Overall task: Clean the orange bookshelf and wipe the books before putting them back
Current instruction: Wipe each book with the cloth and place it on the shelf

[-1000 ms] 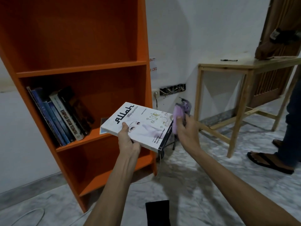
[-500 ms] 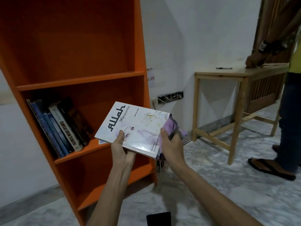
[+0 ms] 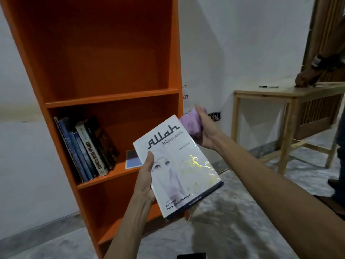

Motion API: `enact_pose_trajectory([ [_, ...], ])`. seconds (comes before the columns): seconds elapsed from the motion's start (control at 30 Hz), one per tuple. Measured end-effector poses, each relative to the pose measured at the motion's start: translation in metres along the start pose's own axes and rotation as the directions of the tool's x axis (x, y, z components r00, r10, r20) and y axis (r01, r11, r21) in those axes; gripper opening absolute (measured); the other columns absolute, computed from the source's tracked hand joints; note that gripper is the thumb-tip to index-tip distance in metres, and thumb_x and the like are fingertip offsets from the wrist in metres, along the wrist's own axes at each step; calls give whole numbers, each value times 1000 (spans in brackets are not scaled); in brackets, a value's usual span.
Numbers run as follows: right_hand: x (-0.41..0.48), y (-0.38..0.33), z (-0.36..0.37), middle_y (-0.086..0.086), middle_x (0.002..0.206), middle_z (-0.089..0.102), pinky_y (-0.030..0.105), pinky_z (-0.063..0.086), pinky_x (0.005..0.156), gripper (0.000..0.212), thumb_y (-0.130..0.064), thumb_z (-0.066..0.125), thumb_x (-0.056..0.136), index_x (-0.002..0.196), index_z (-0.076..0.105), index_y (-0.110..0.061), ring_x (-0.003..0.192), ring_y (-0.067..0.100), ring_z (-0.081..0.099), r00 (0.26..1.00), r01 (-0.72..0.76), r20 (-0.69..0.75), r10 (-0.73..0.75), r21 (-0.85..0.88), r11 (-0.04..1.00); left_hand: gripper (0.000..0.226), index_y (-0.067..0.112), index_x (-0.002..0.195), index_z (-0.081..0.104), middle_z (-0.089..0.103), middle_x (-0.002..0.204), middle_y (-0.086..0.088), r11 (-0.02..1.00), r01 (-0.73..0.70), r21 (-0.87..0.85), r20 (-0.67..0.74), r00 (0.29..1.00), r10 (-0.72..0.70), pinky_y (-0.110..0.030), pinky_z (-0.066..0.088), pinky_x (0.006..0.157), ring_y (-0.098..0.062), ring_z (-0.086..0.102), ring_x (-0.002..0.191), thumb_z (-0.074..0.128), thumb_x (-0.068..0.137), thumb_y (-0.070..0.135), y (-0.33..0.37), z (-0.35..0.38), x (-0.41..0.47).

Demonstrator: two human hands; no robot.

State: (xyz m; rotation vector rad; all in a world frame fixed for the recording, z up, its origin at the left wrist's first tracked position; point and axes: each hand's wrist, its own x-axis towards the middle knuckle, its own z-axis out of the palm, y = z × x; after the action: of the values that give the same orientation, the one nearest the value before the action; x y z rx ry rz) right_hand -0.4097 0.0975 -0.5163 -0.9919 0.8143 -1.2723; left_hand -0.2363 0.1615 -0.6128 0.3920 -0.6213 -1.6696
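Orange wooden bookshelf [image 3: 112, 53] stood against the white wall. A row of dark and blue books [image 3: 87, 148] leaned on its middle shelf, and a small flat blue-and-dark book [image 3: 133, 159] lay beside them. In front of the shelf the left hand [image 3: 147, 176] gripped a white glossy paperback book [image 3: 179, 165] at its left edge, thumb on the cover, tilted in the air. The right hand [image 3: 207, 128] was curled around a crumpled light purple cloth [image 3: 190, 122], right at the paperback's top corner. To the right, a pale wooden desk [image 3: 287, 92] carried a black pen [image 3: 268, 87], and another person's hand [image 3: 306, 79] rested on it.
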Motion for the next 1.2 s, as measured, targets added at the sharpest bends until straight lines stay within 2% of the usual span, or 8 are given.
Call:
enact_pose_trajectory([
  [0.13,1,14,7,11,90,72,36,59,70,50,-51,65,85,106,66,-6,78,23,71,956,-141,260,135,3,990,43,9,121,65,70,113,-18,998,-14,59,-35,999,16,-56,56,78,-37,70,98,44,100,41,2,3,-3],
  [0.2,-6,28,-5,10,90,74,33,59,68,36,-38,64,89,105,67,-6,77,22,72,942,-167,280,183,-78,983,39,8,113,67,73,103,-17,992,-96,82,-119,987,105,-48,59,62,-34,73,88,44,101,37,14,-5,4],
  [0.33,-20,58,-34,15,93,74,30,60,67,32,-16,67,82,110,62,0,78,21,72,932,-223,246,265,-186,957,63,12,129,60,66,123,-18,972,-181,147,-338,915,222,-61,53,83,-41,66,105,74,78,46,33,-30,18],
  [0.5,-11,83,-56,25,101,72,47,55,93,50,-24,81,72,109,65,5,96,36,70,986,-145,27,164,-344,928,40,9,108,70,75,100,-10,947,-249,202,-563,762,321,-60,55,82,-33,73,87,77,81,39,43,-38,27],
  [0.73,16,123,-33,22,85,70,43,55,84,55,-49,82,69,92,66,-2,82,31,69,985,-173,-15,174,-224,959,37,11,118,55,65,96,-4,940,-329,87,-764,584,275,-37,56,58,-21,65,68,67,90,33,51,-24,78],
  [0.83,42,121,-11,26,80,62,39,54,83,49,-35,85,72,93,58,0,81,29,66,989,-138,23,145,-187,973,50,10,132,47,64,112,-9,954,-295,57,-761,605,232,-53,58,71,-30,66,81,66,90,29,51,-25,104],
  [0.97,91,110,-1,6,57,47,20,45,42,30,-6,64,92,71,43,-12,44,5,54,986,-127,-124,114,-99,987,45,5,131,46,60,114,-14,987,-149,63,-749,647,146,-48,57,71,-29,62,88,63,89,12,52,-43,135],
  [1.2,149,143,-17,7,52,45,27,42,51,41,-11,70,89,66,35,-15,44,12,50,958,-182,-253,135,-173,968,37,4,130,49,47,136,-19,995,38,95,-731,681,43,-52,57,77,-41,51,123,58,96,15,44,-91,185],
])
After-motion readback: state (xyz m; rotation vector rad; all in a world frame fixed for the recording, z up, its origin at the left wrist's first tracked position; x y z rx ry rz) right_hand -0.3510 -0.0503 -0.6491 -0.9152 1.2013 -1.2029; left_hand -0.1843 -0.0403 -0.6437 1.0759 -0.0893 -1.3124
